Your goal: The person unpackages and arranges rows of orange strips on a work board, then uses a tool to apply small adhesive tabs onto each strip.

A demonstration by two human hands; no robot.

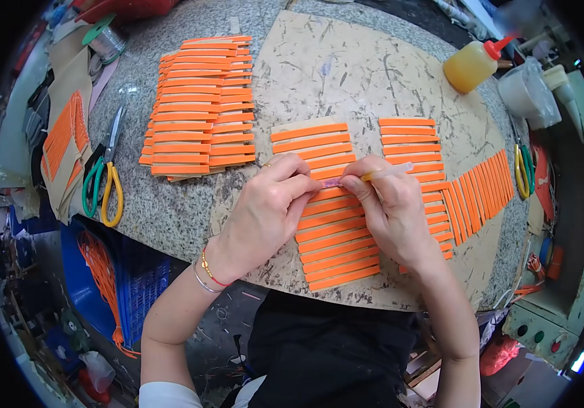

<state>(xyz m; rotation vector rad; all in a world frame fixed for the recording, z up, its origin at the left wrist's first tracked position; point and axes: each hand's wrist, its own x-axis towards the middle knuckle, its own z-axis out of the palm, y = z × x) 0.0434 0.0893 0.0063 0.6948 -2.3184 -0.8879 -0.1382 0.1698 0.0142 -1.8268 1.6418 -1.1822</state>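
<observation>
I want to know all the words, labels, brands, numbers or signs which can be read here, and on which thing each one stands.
No text can be read in this picture.
Small purple strip: too small to tell whether it bears print.
Button panel: any markings are too small to read.
Yellow bottle: no readable lettering.
Wire spool: no readable label.

Purple piece point(330, 183): ends covered by fingers of left hand point(271, 204) and right hand point(394, 207), print too small to read. Yellow-ended tool point(388, 171): partly behind right fingers. Middle orange-striped panel point(339, 262): partly under both hands. Blue crate point(144, 285): top hidden by table point(319, 75). Dark apron point(332, 353): cut by bottom edge. Red object point(125, 8): cut at top. Far-left clutter: blurred, can't tell.
</observation>
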